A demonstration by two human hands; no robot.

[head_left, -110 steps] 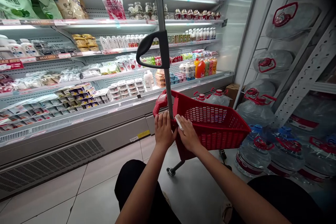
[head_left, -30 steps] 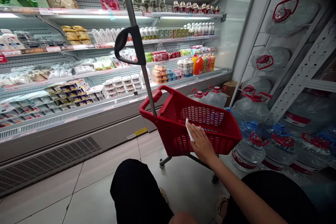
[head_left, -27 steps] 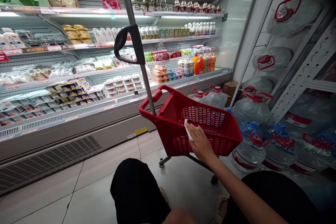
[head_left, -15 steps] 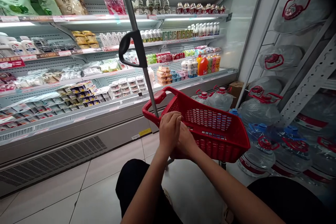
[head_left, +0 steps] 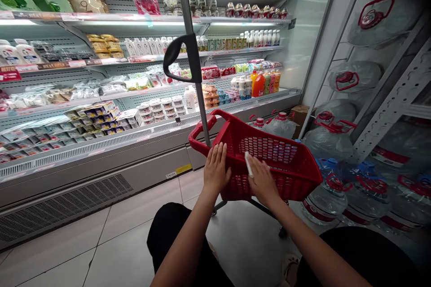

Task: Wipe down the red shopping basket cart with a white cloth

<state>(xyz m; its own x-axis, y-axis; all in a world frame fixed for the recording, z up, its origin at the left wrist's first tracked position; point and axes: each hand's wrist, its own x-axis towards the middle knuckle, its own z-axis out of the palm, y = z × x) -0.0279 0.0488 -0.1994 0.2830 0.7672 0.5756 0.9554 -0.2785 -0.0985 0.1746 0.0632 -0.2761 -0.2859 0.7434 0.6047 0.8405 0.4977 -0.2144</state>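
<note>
A red plastic shopping cart basket (head_left: 292, 187) stands in front of me on a dark wheeled frame. My left hand (head_left: 216, 174) lies against its near rim with the fingers stretched out and nothing in them. Farther right along the same side, my right hand (head_left: 264, 184) presses a folded white tissue (head_left: 248, 164) toward the rim, its fingers slightly blurred. From the cart's left end a metal pole (head_left: 204, 116) rises, carrying a black loop handle (head_left: 193, 59). Inside the basket I see red lattice walls.
An open refrigerated display (head_left: 134, 143) with several shelves of dairy goods and drinks runs along the left and back. Large water bottles (head_left: 332, 199) stand on the floor at the right, beside a white metal rack (head_left: 377, 121). My knees flank the tiled floor (head_left: 134, 251).
My hands, clasped together before, have parted. The right one has moved right along the basket, and the white tissue now shows in it. The left one has flattened on the rim.
</note>
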